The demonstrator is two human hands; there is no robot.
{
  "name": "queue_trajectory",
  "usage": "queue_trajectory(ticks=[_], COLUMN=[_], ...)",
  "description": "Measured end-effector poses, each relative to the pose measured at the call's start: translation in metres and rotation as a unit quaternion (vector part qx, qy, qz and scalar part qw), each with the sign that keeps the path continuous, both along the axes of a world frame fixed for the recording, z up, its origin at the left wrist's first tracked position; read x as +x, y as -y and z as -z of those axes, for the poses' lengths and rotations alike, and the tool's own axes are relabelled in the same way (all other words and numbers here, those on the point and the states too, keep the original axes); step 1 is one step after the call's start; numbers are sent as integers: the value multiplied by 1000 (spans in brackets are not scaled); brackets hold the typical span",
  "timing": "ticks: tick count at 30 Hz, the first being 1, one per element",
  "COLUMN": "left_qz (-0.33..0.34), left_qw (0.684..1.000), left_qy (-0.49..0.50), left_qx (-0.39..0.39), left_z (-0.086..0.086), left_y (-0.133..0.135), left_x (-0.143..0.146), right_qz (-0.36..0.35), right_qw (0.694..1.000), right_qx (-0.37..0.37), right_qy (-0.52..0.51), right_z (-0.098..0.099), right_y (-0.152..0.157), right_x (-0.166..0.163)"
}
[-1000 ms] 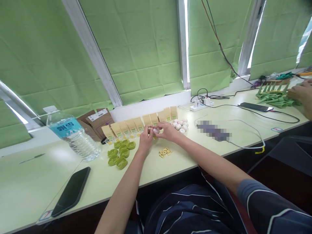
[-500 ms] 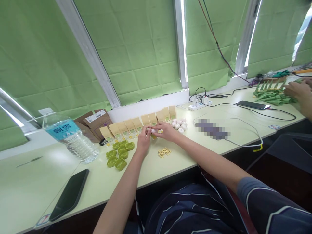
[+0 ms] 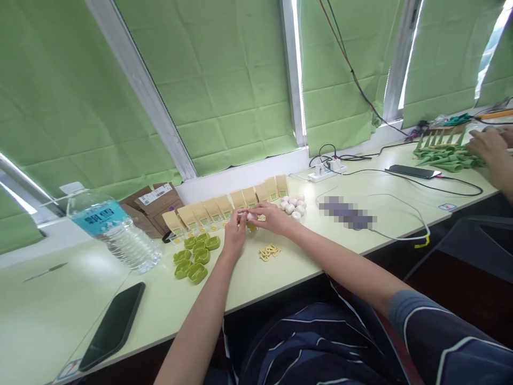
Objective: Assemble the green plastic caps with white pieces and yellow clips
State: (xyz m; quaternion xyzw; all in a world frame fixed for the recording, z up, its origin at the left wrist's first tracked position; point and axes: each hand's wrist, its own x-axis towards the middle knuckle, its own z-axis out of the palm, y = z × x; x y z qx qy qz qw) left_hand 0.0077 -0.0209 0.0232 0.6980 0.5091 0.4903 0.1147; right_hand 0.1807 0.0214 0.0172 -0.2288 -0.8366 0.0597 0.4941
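Observation:
My left hand (image 3: 234,231) and my right hand (image 3: 271,216) meet above the pale green table (image 3: 280,267), fingertips pinched together on a small white round piece (image 3: 250,216). Just behind them stands a row of tan paper pouches (image 3: 224,206). Several white round pieces (image 3: 294,206) lie to the right of my right hand. Several green plastic cups (image 3: 195,255) sit to the left of my left hand. A small heap of yellow loops (image 3: 269,251) lies in front of my hands.
A water bottle (image 3: 110,227) lies at the left beside brown cardboard boxes (image 3: 154,202). A black phone (image 3: 109,324) rests near the front edge. A power strip (image 3: 325,171), cables and another phone (image 3: 412,171) lie at the right, where another person's hand (image 3: 489,147) touches green cone pieces (image 3: 444,155).
Both hands stay pinched on the small white piece with little movement. The view has drifted slightly, shifting everything a little left and up.

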Motion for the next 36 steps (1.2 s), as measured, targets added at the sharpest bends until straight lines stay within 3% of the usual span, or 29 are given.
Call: queue_trajectory(ticks=[8,18,36], left_qz=[-4,43,43], left_qw=[1000,998,995], left_qy=[-12,-18,-75], left_qx=[25,30,48], left_z=[-3,-6,-2], left_y=[2,5,3], left_x=[1,2,3], right_qz=[10,-10,-12], right_qw=[999,989,980], right_qx=[-51,-131,-183], right_qy=[-7,-69,-81], right_z=[-5,-4,-8], right_y=[4,-1,6], right_x=[2,2,5])
